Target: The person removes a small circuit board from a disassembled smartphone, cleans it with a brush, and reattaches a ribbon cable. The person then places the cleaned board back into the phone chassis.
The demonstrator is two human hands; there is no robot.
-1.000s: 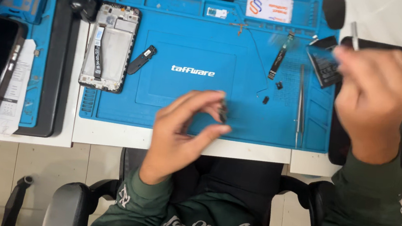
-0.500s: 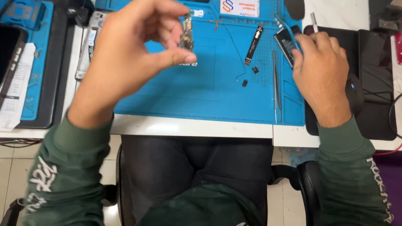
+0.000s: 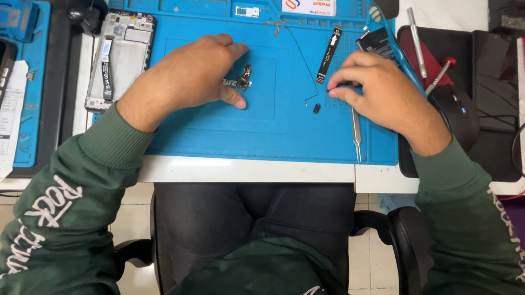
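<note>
While half a second ago the left hand (image 3: 189, 76) held the small dark circuit board with metal parts (image 3: 243, 78) lifted up toward the camera, it has now come down onto the blue silicone repair mat (image 3: 277, 130), and the board lies on the mat's middle panel, touching the fingertips. The left hand rests palm down, index finger stretched above the board and thumb (image 3: 232, 98) just below it, so the board sits between the two digits; whether they truly pinch it or only bracket it cannot be told. Judging from this, the close look at the part is over and the board is back on the mat.

Toward the mat's right edge, the right hand (image 3: 386, 95) has dropped from the dark things beyond that edge and now lies on the mat with its fingers curled together, tips pressed down beside the long black flex ribbon cable (image 3: 330, 52). What, if anything, those fingertips grip is hidden. A tiny black square component (image 3: 316, 108) lies on the mat just below the fingertips, and slim metal tweezers (image 3: 356, 129) rest under the hand near the right edge.

Left of the mat, on the white bench (image 3: 253, 173), sits an opened phone frame with its back removed (image 3: 120, 57). Right of the mat, a black computer mouse (image 3: 457, 112) lies beside the wrist.
</note>
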